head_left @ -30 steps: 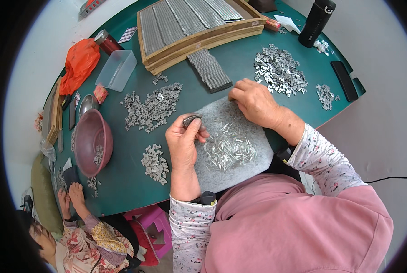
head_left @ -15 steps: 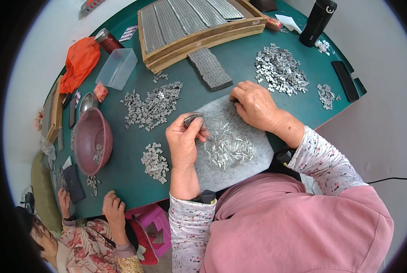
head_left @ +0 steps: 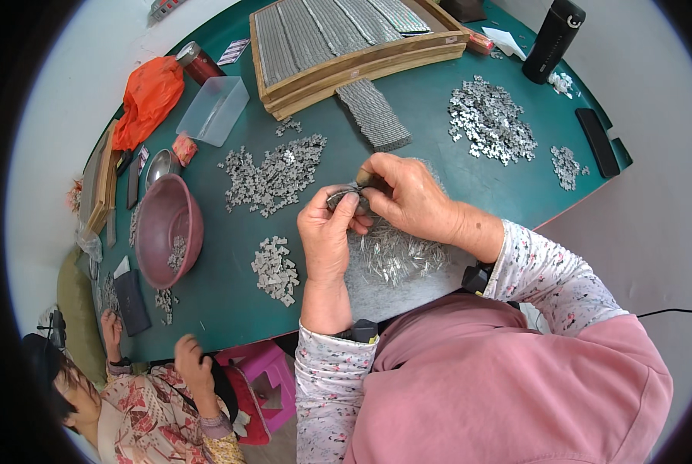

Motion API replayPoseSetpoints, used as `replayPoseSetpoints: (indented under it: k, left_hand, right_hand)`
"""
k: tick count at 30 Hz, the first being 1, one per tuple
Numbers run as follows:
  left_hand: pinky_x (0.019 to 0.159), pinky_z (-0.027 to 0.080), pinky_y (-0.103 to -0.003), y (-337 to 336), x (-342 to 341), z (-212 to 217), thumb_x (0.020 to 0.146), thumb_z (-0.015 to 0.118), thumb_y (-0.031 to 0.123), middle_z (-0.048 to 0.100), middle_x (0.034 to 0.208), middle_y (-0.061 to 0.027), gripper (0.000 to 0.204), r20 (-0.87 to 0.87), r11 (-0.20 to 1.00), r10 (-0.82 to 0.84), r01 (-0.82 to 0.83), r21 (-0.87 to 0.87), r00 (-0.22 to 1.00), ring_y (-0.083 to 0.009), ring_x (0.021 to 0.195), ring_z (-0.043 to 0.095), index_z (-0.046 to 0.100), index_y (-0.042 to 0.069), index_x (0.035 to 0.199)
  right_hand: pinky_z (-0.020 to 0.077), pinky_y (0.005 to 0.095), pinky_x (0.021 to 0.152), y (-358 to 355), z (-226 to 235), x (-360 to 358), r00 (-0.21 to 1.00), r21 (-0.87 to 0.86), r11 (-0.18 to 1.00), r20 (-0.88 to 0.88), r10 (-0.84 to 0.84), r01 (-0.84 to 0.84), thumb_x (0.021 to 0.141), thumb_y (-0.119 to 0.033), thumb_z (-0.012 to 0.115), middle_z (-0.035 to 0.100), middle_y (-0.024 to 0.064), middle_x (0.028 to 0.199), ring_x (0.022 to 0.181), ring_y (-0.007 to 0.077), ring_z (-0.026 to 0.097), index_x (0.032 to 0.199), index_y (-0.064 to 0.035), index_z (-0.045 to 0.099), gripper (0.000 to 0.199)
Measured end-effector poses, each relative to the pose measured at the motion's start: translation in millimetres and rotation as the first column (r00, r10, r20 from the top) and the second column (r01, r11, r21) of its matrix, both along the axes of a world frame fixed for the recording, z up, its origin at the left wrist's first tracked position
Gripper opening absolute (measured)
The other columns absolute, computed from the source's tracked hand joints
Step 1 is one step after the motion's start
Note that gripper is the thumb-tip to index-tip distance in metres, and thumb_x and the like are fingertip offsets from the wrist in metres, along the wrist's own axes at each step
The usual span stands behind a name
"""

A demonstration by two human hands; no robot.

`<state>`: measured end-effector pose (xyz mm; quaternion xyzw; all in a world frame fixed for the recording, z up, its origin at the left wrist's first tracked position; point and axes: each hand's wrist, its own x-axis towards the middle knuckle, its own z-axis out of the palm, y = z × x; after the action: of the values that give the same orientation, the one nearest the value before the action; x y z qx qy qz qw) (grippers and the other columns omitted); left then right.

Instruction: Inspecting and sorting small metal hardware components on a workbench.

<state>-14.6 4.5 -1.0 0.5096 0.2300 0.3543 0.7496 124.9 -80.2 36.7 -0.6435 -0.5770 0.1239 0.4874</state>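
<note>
My left hand (head_left: 326, 232) is closed around a small dark grey metal piece (head_left: 338, 199), held between thumb and curled fingers; its exact kind is partly hidden. My right hand (head_left: 408, 193) meets it there, its thumb and forefinger pinched against the piece's end. Whatever lies in the right fingertips is too small to tell. Beneath both hands is a grey felt mat (head_left: 377, 298) at the table's near edge, bearing a loose heap of thin silvery pins (head_left: 398, 257). Just left of the mat sits a pile of flat metal links (head_left: 275, 271).
More link heaps lie farther left (head_left: 275, 174) and right (head_left: 491, 120). A linked metal strip (head_left: 374, 116) rests before a wooden tray (head_left: 361, 66) of similar strips. Leftward are a plastic box (head_left: 214, 108) and a mauve bowl (head_left: 152, 232); a co-worker's hand (head_left: 195, 363) is at lower left. A black bottle (head_left: 551, 46) stands back right.
My right hand has come left from the mat's far edge to the metal piece in my left hand. The whole view has shifted slightly. The co-worker's nearer hand has moved a little.
</note>
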Motion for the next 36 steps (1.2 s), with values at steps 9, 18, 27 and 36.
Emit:
replayPoseSetpoints:
  k: [9,18,27,36]
  left_hand:
    - [0.051,0.048,-0.022,-0.5,-1.6,1.7,0.092,0.060,0.006,0.064,0.071,-0.0062,0.009,-0.018,0.993,0.083,-0.081,0.091,0.996,-0.0127,0.058,0.063,0.062,-0.002,0.095]
    - [0.054,0.055,-0.028,6.1,-3.6,1.6,0.094,0.058,0.007,0.067,0.079,-0.0133,0.012,0.038,0.995,0.065,-0.062,-0.082,0.997,-0.0231,0.065,0.069,0.060,-0.002,0.100]
    - [0.055,0.056,-0.030,2.9,-1.1,1.0,0.091,0.059,0.003,0.067,0.081,-0.0161,0.011,0.005,0.992,0.038,-0.037,-0.119,0.999,-0.0260,0.065,0.069,0.061,-0.003,0.100]
    - [0.055,0.057,-0.030,4.8,-2.6,1.1,0.092,0.057,0.004,0.068,0.081,-0.0173,0.011,0.023,0.992,0.004,-0.001,-0.128,1.000,-0.0267,0.067,0.070,0.060,-0.004,0.099]
  right_hand:
    - [0.0540,0.0364,0.068,-9.0,9.8,32.1,0.985,-0.010,0.994,-0.131,0.108,-0.111,0.079,-0.002,0.066,0.066,0.0138,0.083,0.073,0.0292,0.067,0.092,-0.0006,0.068,0.013]
    - [0.0514,0.0398,0.074,-41.1,5.2,71.1,0.865,-0.190,0.978,0.472,0.167,-0.085,0.076,-0.009,0.070,0.060,0.0102,0.087,0.086,0.0308,0.062,0.087,-0.0058,0.068,0.012]
    - [0.0490,0.0408,0.072,-35.6,-13.5,54.8,0.754,-0.182,0.975,0.621,0.214,-0.127,0.077,-0.005,0.061,0.057,0.0117,0.083,0.084,0.0317,0.058,0.082,-0.0005,0.057,0.009]
    - [0.0495,0.0434,0.069,-22.5,6.9,41.5,0.952,-0.078,0.987,0.266,0.154,-0.138,0.081,0.000,0.059,0.059,0.0154,0.089,0.081,0.0363,0.061,0.092,-0.0006,0.058,0.012]
